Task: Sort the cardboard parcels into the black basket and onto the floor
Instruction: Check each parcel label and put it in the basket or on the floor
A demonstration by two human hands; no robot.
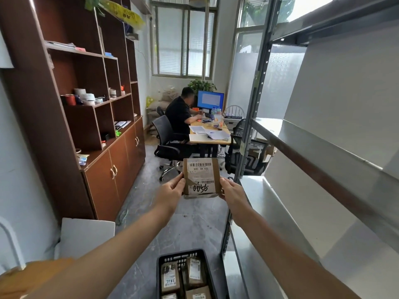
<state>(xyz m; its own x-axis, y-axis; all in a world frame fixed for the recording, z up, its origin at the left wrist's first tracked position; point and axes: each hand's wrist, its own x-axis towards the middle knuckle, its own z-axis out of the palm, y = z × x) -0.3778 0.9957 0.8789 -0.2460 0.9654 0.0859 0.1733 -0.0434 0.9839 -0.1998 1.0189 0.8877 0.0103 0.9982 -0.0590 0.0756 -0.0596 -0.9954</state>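
I hold a small flat cardboard parcel [201, 176] up at arm's length, its white shipping label and black handwritten digits facing me. My left hand [171, 188] grips its left edge and my right hand [232, 189] grips its right edge. Below, on the grey floor at the bottom of the view, stands the black basket [160, 277] with several labelled cardboard parcels [194, 272] lying inside it.
A metal shelving rack [254, 126] with bare grey shelves fills the right side. A brown cabinet [112, 169] lines the left wall. A person sits on an office chair [166, 139] at a desk [210, 137] ahead. A white board [86, 236] leans at the lower left.
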